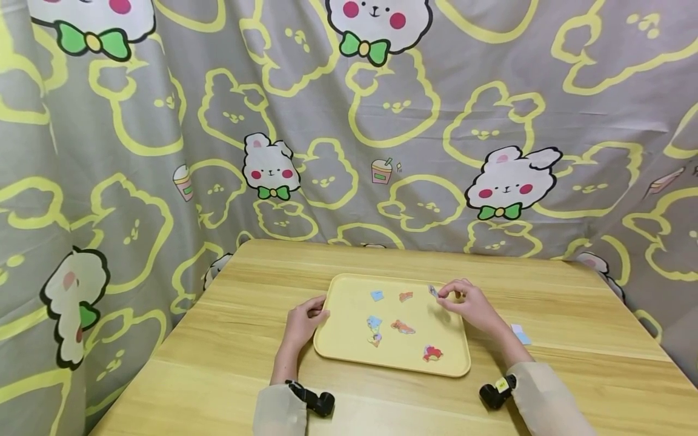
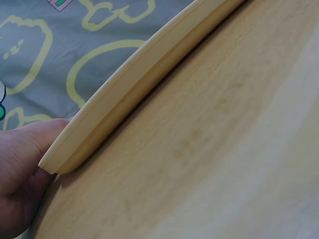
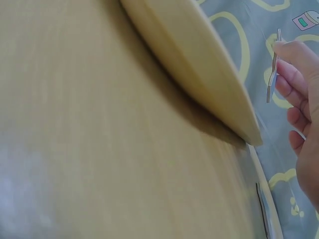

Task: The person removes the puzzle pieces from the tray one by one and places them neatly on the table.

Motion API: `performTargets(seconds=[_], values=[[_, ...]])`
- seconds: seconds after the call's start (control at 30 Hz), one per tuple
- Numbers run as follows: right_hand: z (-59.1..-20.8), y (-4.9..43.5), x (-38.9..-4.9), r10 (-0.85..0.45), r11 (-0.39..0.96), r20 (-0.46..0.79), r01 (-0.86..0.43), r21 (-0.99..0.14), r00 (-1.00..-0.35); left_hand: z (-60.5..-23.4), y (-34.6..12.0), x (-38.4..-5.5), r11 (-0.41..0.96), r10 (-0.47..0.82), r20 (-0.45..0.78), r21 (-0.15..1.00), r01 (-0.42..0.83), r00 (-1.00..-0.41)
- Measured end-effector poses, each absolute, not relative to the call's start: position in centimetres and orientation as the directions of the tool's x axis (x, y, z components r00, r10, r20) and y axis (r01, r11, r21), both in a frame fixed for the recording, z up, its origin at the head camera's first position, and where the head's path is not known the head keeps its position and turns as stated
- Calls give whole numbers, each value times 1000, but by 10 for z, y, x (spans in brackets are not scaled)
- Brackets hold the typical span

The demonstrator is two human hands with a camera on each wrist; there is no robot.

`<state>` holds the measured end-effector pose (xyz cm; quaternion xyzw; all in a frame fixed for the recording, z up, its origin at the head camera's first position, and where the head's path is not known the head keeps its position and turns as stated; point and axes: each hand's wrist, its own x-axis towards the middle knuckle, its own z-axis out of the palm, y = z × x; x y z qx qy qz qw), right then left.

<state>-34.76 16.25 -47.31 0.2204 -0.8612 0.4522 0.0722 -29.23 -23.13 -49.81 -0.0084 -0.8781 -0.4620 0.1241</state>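
A shallow yellow tray (image 1: 343, 357) lies on the table. At its left rim is my left hand (image 1: 303, 323), gripping the edge; in the left wrist view the hand (image 2: 22, 172) reaches round the tray's end. Above the tray's far right corner, my right hand (image 1: 470, 304) pinches a small flat printed piece (image 1: 433, 291) between thumb and fingers. The right wrist view shows this thin piece (image 3: 273, 74) edge-on. On the tray lie a blue piece (image 1: 377, 295), two orange pieces (image 1: 406, 297), a joined blue-and-yellow cluster (image 1: 374, 330) and a red piece (image 1: 433, 353).
Right of the tray, partly behind my right forearm, a pale blue and white flat piece (image 1: 521, 334) lies on the wooden table (image 1: 218, 375). A patterned grey curtain (image 1: 327, 121) hangs behind and beside the table. Black wrist cameras (image 1: 322, 403) sit at both cuffs.
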Motion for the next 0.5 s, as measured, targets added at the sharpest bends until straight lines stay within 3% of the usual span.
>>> performTargets(seconds=[0.5], values=[[-476,176,-345,-275,530,299,-404,-745,-914,-498,-231,-291,564,-107,217,817,120,-970]])
